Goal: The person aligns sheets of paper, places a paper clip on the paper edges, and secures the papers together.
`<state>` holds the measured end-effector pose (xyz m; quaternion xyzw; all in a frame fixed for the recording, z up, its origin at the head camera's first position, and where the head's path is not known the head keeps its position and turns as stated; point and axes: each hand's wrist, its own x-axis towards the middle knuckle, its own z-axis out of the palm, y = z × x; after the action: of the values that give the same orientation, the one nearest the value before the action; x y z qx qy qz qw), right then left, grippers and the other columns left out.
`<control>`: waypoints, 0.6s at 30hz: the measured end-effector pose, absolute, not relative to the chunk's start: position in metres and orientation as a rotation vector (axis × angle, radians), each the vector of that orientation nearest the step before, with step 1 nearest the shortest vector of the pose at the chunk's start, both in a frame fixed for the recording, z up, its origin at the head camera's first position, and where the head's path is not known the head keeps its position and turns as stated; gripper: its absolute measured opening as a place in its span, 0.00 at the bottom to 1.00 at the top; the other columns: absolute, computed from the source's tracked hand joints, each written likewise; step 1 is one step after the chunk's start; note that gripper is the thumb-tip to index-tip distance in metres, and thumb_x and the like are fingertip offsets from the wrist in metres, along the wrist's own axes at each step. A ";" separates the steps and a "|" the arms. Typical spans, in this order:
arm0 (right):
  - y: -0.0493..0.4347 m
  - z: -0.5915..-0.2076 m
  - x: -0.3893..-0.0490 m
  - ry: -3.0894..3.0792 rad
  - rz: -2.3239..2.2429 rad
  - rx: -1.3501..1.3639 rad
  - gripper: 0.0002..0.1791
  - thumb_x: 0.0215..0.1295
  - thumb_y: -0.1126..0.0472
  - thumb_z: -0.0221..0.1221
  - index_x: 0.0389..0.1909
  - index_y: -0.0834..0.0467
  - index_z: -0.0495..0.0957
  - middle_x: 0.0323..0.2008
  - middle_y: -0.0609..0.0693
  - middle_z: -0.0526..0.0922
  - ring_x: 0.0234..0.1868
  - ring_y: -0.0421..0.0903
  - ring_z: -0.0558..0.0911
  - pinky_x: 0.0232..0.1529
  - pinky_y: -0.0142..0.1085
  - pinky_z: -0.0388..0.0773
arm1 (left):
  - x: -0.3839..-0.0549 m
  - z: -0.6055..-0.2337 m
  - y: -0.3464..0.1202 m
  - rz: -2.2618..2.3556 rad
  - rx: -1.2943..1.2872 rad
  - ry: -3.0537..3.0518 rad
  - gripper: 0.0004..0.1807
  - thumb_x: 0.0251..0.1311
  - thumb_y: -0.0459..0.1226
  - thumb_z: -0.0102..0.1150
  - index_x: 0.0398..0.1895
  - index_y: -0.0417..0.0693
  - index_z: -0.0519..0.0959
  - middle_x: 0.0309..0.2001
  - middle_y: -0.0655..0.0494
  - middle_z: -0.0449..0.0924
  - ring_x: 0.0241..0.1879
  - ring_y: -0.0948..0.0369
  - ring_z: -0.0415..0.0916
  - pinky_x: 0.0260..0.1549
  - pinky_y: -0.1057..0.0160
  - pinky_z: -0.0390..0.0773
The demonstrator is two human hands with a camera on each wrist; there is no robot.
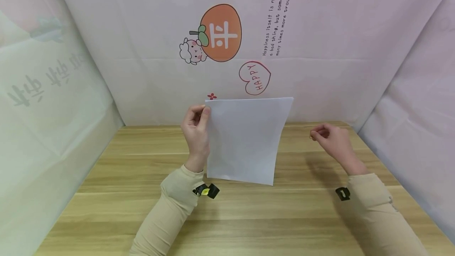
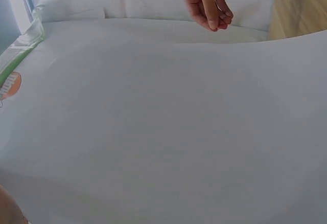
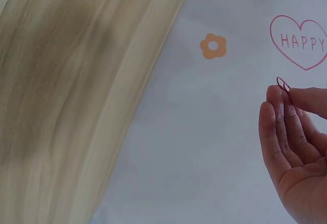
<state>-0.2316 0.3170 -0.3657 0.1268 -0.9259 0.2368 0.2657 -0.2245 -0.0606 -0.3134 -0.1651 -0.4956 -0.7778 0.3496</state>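
Note:
My left hand (image 1: 196, 129) pinches white paper (image 1: 247, 141) by its upper left corner, thumb in front. The paper stands nearly upright over the table, its right side slightly bowed; it fills most of the left wrist view. Off to the right, apart from the paper, my right hand (image 1: 334, 141) is raised above the table. Between its thumb and fingertips it pinches a small red paper clip (image 3: 281, 82), whose loop sticks up past the fingers in the right wrist view.
Beneath both hands lies a wood-grain table (image 1: 249, 220). A white printed cloth (image 1: 160, 86) hangs behind its back edge, and more cloth hangs at the left and right sides. Dark straps with small devices (image 1: 213, 191) sit at both wrists.

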 end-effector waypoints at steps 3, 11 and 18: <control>0.314 -0.363 -0.229 -2.485 0.620 0.352 0.05 0.62 0.59 0.61 0.31 0.57 0.82 0.25 0.50 0.86 0.23 0.36 0.81 0.26 0.22 0.67 | -0.224 -0.313 -0.060 -2.017 -0.426 -1.282 0.10 0.58 0.35 0.63 0.34 0.34 0.78 0.32 0.60 0.78 0.33 0.63 0.72 0.36 0.70 0.72; 0.306 -0.355 -0.223 -2.453 0.625 0.374 0.03 0.60 0.60 0.63 0.31 0.56 0.82 0.24 0.49 0.86 0.22 0.36 0.81 0.24 0.20 0.67 | -0.224 -0.313 -0.060 -2.013 -0.414 -1.297 0.16 0.58 0.38 0.64 0.35 0.30 0.76 0.32 0.60 0.77 0.33 0.63 0.71 0.35 0.70 0.71; 0.298 -0.347 -0.217 -2.420 0.622 0.414 0.03 0.59 0.61 0.64 0.31 0.57 0.82 0.24 0.49 0.86 0.22 0.36 0.81 0.25 0.18 0.67 | -0.224 -0.314 -0.060 -2.016 -0.403 -1.299 0.17 0.57 0.40 0.64 0.35 0.30 0.76 0.32 0.60 0.77 0.33 0.63 0.71 0.36 0.70 0.72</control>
<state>-0.2174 0.2983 -0.3469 0.1559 -0.9116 0.2343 0.2996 -0.2239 -0.0604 -0.3145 -0.1556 -0.5009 -0.7772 0.3475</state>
